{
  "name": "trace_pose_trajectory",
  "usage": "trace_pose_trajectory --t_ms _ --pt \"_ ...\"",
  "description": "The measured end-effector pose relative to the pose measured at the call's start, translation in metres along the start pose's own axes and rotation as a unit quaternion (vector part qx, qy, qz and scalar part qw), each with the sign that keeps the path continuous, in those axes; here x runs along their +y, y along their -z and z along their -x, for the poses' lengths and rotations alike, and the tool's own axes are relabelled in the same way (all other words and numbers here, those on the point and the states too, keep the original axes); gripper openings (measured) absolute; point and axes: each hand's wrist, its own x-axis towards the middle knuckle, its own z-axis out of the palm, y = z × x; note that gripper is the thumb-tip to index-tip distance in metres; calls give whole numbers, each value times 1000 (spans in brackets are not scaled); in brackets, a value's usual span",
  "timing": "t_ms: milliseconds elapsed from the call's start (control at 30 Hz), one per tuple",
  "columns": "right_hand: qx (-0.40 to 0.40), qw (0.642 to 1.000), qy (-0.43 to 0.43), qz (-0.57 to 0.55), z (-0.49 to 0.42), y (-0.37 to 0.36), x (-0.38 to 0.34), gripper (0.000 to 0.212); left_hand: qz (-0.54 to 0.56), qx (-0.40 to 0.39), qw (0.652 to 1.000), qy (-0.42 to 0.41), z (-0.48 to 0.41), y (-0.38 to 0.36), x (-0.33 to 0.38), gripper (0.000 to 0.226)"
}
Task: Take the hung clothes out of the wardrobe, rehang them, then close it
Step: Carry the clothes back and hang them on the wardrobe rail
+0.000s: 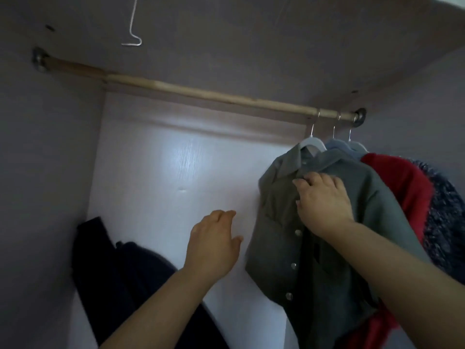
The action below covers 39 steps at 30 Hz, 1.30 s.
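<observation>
I'm pinching the front of the grey shirt (276,205) w/ the right grip (324,200), just below the collar. It's hanging on its white hanger (312,144) at the right end of the rod (201,93). Left grip (214,245) is hovering wide, apart. I'm thinking: lift by the hanger hook, not fabric.

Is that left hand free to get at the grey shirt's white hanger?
Probably yes. The left hand is open and empty, just beside the grey shirt. The white hanger shows uncovered at the top, and the right hand grips the shirt lower down, clear of it.
</observation>
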Motion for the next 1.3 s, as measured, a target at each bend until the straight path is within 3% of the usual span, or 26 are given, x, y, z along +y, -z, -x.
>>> trace_pose_trajectory --t_ms 333,600,767,900,1033,1300 --pt "-198 970 7 -143 243 8 -82 51 -101 -133 985 51 179 33 -18 47" --pt "-297 929 62 -212 416 31 -125 36 -138 -290 937 137 371 67 -19 47" --pt "-351 893 139 -245 503 56 -143 40 -153 -302 910 240 476 108 1 38" --pt "-386 853 214 -278 567 87 -156 43 -167 -309 855 381 566 144 34 42" --pt "-393 805 317 -311 628 129 -171 49 -198 -304 810 461 662 189 77 49" --pt "-369 676 503 -393 720 235 -225 45 -260 -237 678 646 811 314 158 47"
